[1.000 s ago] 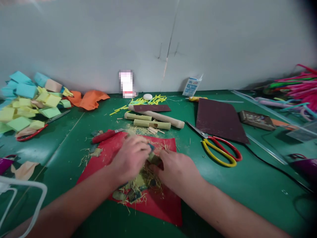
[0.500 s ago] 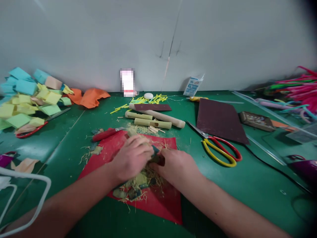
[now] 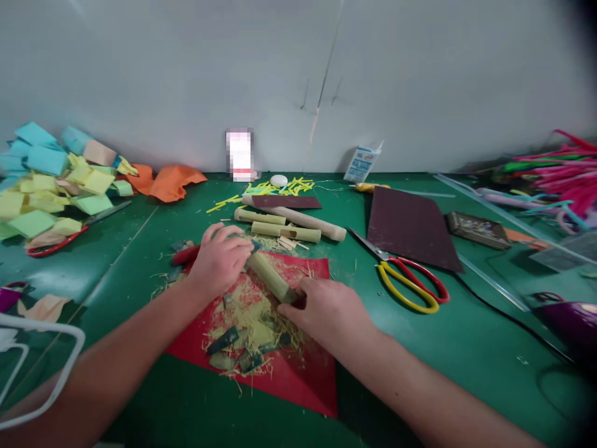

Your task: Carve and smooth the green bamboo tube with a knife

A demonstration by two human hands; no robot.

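Note:
A pale green bamboo piece (image 3: 269,277) slants between my hands above a red sheet (image 3: 308,386). My right hand (image 3: 326,311) is closed on its lower right end. At its upper left end, my left hand (image 3: 221,258) has its fingers bent over a small dark piece (image 3: 255,247), perhaps sandpaper. Shavings and dust (image 3: 252,305) cover the sheet, along with dark scraps (image 3: 222,340). A red-handled knife (image 3: 185,256) lies partly behind my left hand.
Beyond the sheet lie cut bamboo tubes (image 3: 285,232) and a pale stick (image 3: 317,224). Scissors (image 3: 405,280) and a dark brown sheet (image 3: 410,227) are at right. Folded papers (image 3: 46,186) fill the left. A white frame (image 3: 69,367) stands at the near left.
My left hand has moved up and left along the bamboo, which now shows between the hands. My right hand has barely moved. The view has shifted slightly.

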